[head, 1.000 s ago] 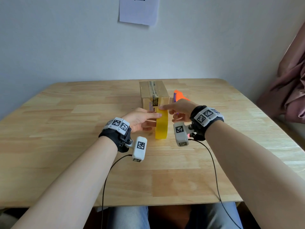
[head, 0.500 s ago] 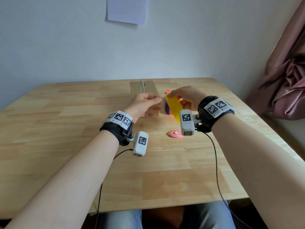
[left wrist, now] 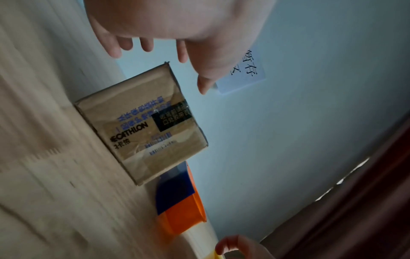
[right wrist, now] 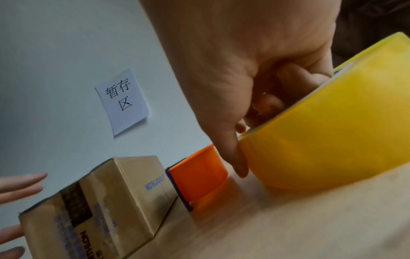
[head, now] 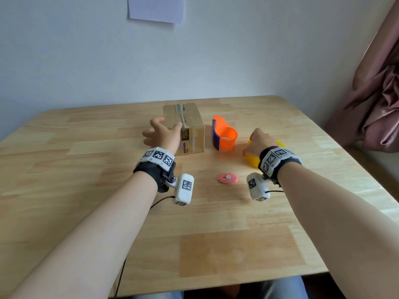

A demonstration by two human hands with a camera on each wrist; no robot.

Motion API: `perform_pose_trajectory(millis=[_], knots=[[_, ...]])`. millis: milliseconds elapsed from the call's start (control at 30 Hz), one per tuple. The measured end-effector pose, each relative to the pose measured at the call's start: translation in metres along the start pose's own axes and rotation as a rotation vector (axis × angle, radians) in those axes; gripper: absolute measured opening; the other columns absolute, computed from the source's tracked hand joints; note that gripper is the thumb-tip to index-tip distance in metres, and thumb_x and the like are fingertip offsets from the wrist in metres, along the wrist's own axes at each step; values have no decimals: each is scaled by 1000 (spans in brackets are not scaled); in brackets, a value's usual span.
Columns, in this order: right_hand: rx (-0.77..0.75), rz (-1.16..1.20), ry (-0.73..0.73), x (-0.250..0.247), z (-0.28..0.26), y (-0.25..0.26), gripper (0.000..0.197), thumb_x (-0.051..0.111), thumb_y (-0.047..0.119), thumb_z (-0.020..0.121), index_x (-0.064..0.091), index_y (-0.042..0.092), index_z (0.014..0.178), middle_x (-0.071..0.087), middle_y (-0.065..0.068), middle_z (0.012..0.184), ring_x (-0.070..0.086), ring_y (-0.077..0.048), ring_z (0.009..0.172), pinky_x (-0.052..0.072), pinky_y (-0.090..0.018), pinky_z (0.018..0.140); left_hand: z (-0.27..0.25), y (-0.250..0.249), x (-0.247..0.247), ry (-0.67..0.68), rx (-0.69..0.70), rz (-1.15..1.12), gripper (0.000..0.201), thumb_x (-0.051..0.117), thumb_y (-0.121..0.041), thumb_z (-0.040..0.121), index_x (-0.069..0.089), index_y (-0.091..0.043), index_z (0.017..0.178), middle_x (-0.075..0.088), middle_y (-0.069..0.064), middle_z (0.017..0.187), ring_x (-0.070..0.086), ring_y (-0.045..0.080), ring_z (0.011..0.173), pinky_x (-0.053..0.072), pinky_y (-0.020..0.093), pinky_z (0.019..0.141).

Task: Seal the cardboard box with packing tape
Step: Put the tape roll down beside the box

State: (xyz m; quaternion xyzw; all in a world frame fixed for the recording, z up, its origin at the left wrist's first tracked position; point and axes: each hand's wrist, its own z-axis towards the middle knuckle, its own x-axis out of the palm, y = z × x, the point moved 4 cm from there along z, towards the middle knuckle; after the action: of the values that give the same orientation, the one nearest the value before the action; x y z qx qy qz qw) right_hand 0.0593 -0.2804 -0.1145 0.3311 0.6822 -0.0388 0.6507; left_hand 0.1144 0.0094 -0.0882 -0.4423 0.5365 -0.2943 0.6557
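Note:
A small brown cardboard box with printed labels stands at the far middle of the wooden table. My left hand hovers by its near left corner with fingers spread and straight, holding nothing. My right hand grips a yellow roll of packing tape, fingers hooked inside its core and thumb on the outside, low over the table at the right.
An orange and blue tape dispenser lies just right of the box. A pink oval cutter lies on the table between my wrists. A paper note hangs on the wall; a curtain is at right.
Both hands have left the box front. My right hand carried the yellow tape roll away to the right and down toward the table. My left hand opened and moved to the box's left corner.

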Motion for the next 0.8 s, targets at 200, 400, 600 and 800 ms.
perform_pose_trajectory(millis=[200,400,600,800], knots=[[-170,53,-40,-16,-5,26,39,85,43,78,69,17,101,73,-8,101,66,-26,88,48,-31,70,8,9,5,132,11,-17,36,51,-33,98,62,-49,128,38,10,147,41,36,131,42,40,102],[-437,-298,553,9,-61,62,35,82,46,84,79,18,105,75,8,80,64,3,50,45,-19,54,10,11,6,218,71,-90,32,50,-25,100,64,-45,121,57,-5,146,49,24,134,38,49,116],[-358,-199,489,35,-47,59,35,84,34,85,79,3,102,79,2,66,70,-4,50,63,-31,75,16,17,1,245,118,-116,40,46,-15,105,62,-29,139,56,-4,148,46,-6,62,38,-1,46],[-235,29,239,42,-31,56,23,72,28,95,74,5,93,80,-8,76,77,-27,63,65,-36,64,14,15,-2,283,158,-96,40,42,-14,108,60,-27,142,52,1,155,40,-4,63,34,-3,41]])
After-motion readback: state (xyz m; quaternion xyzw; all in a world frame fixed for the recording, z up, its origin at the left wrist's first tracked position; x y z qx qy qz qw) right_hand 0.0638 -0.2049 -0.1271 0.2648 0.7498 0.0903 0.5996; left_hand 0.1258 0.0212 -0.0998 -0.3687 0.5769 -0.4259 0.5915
